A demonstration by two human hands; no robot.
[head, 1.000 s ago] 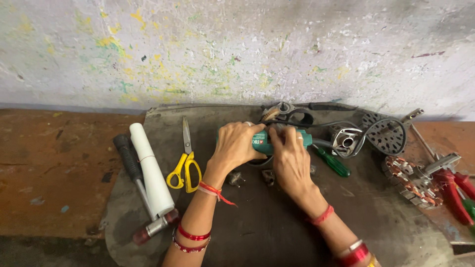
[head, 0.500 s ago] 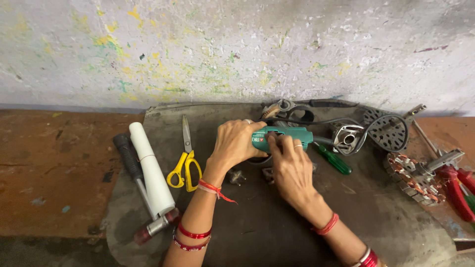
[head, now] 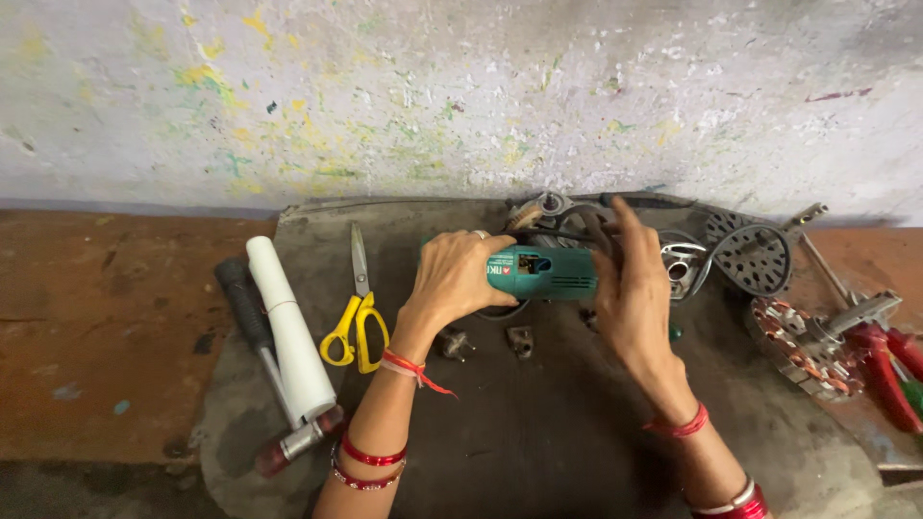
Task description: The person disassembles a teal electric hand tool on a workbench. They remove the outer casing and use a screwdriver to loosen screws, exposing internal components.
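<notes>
A teal power tool body (head: 543, 273) lies across a dark mat (head: 519, 432), lifted slightly between both hands. My left hand (head: 457, 279) grips its left end from above. My right hand (head: 630, 288) is at its right end, fingers raised and spread against the dark cable (head: 577, 223) and head of the tool. Two small dark metal parts (head: 520, 340) lie on the mat just below the tool, with another (head: 453, 342) beside my left wrist.
Yellow-handled scissors (head: 357, 317), a white tube (head: 288, 327) and a black-handled tool (head: 245, 303) lie at the left. A perforated metal disc (head: 756, 256), a wound motor part (head: 803, 346) and red-handled pliers (head: 889, 370) lie at the right. A paint-flecked wall stands behind.
The teal tool has come more into view as my hands shifted apart. My right hand moved from on top of the tool to its right end, fingers lifting.
</notes>
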